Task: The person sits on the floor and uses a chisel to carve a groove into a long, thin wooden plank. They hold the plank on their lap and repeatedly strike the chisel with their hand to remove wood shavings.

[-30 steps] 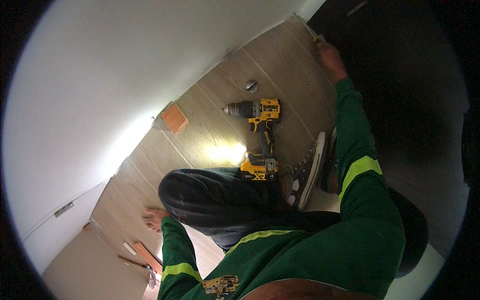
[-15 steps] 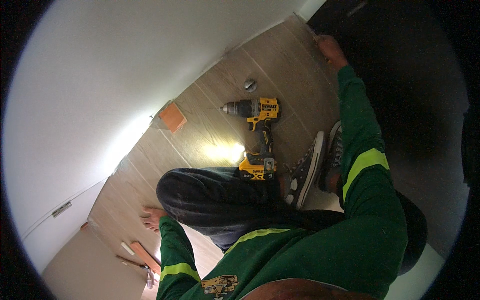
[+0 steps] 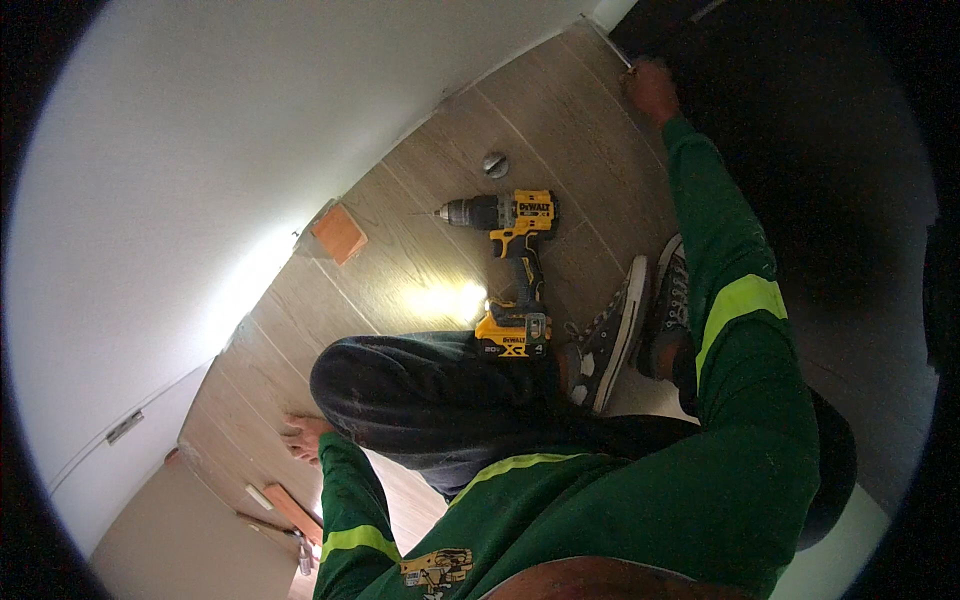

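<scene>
My right hand (image 3: 652,92) is closed around a slim tool with a long pale shaft (image 3: 610,45), at the far right by the dark surface. Its tip points up and left toward the corner where wall and floor meet; the handle is hidden in my fingers. My left hand (image 3: 304,438) rests with fingers spread on the wood-look floor (image 3: 400,180), beside my left knee. Between the two hands lies a yellow and black cordless drill (image 3: 520,265) on its side, a thin bit in its chuck, its lamp shining on the floor.
A round slotted metal floor cap (image 3: 496,165) sits beyond the drill. An orange-brown square piece (image 3: 340,234) lies by the white wall (image 3: 220,130). Orange-brown strips (image 3: 293,512) and a small bottle (image 3: 304,556) are at the lower left. My shoes (image 3: 610,340) are right of the drill.
My right hand has shifted slightly up and left with the slim tool, and more of its shaft shows. My left hand and the drill stay in place.
</scene>
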The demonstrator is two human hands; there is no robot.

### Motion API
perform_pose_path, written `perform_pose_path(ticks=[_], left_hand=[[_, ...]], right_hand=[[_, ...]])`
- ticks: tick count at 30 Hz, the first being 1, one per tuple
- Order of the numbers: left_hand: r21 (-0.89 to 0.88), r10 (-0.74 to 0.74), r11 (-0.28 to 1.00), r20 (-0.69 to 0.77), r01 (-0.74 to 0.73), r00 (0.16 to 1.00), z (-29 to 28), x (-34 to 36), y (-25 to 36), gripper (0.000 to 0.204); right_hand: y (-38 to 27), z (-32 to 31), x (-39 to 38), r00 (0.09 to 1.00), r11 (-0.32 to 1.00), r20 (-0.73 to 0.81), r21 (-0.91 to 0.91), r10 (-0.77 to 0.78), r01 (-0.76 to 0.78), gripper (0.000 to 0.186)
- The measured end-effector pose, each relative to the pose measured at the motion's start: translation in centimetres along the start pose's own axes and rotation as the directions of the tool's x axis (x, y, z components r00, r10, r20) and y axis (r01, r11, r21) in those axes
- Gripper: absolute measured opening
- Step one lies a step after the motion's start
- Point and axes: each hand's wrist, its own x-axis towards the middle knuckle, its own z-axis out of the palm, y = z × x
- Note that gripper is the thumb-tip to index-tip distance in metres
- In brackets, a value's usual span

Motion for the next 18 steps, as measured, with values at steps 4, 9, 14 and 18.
perform_pose_path(ticks=[4, 9, 14, 18], left_hand=[[-0.001, -0.019, 1.000, 0.020, 0.019, 1.000, -0.2, 0.0, 0.3, 0.092], [-0.033, -0.012, 0.999, 0.039, 0.013, 0.999, -0.7, -0.4, 0.3, 0.093], [-0.036, -0.028, 0.999, 0.013, 0.028, 1.000, -0.7, -0.7, 0.9, 0.095], [-0.035, -0.033, 0.999, 0.024, 0.034, 0.999, -1.1, -1.0, 1.3, 0.097]], right_hand=[[-1.0, -0.4, 0.2, 1.000, 0.998, -0.013, 0.058, 0.009, -0.009, 0.047], [-2.1, -2.4, 0.4, 0.986, 0.985, 0.165, 0.167, 0.011, -0.039, 0.058], [-2.1, -4.0, 0.5, 0.961, 0.961, 0.267, 0.237, 0.075, -0.141, 0.053], [-1.2, -2.1, -0.1, 0.996, 0.995, -0.057, -0.082, -0.068, 0.063, 0.051]])
